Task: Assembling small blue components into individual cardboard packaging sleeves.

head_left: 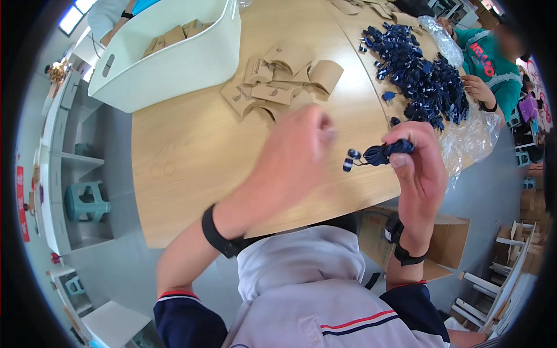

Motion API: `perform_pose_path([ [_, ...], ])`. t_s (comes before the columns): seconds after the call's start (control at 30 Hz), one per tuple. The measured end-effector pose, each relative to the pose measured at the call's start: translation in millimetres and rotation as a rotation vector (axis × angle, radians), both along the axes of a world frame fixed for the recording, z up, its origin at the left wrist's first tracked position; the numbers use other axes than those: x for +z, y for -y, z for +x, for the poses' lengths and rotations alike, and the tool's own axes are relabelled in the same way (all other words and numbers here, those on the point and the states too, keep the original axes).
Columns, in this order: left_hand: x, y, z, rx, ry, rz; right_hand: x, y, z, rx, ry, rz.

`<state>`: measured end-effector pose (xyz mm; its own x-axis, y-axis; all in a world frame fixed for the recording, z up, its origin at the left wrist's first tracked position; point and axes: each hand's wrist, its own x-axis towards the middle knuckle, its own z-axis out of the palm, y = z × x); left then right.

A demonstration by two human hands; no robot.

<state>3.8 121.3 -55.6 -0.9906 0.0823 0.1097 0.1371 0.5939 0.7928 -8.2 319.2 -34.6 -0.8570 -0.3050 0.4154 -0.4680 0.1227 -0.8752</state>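
Observation:
A coiled bundle of dark blue earphones [380, 154] is pinched between the thumb and fingers of my right hand [422, 159], above the table's near right part. Its silver-ringed earbuds dangle on the left side. My left hand [301, 153] is over the middle of the table, smeared by motion, so its fingers cannot be made out. Just beyond it lies a loose pile of small brown cardboard boxes [275, 93], some of them curved pillow shapes. A large heap of similar dark blue earphones [420, 75] covers the right side of the table.
A white plastic tub [168, 75] with brown boxes inside stands at the table's far left. Clear plastic bags [473, 136] lie by the right edge, where a person in a green top [493, 64] sits. An open cardboard carton [447, 240] is below the near edge.

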Motion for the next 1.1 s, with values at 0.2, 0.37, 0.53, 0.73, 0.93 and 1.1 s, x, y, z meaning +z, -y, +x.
perform_pose_path([
  [0.2,-53.1,36.5,-24.1,0.047,-0.194,-0.664,13.8,-10.1,-1.3,-0.009,-0.12,0.056],
  [0.37,-67.9,52.8,-44.6,0.146,-0.179,-0.747,33.5,-0.6,3.9,-0.192,-0.253,-0.12],
  [0.53,-28.6,53.6,-30.9,0.171,0.008,-0.429,40.1,-9.2,-4.7,-0.3,-0.583,0.142],
  [0.73,16.3,4.3,34.2,-0.124,0.097,0.613,68.2,-6.6,0.3,-0.316,-0.731,0.208],
  [0.93,10.1,-42.7,48.2,-0.147,0.188,0.767,75.2,1.6,16.5,-0.171,-0.652,0.148],
  [1.1,9.1,-42.6,51.7,-0.206,-0.032,0.661,64.5,2.5,7.0,0.206,-0.568,0.088],
])
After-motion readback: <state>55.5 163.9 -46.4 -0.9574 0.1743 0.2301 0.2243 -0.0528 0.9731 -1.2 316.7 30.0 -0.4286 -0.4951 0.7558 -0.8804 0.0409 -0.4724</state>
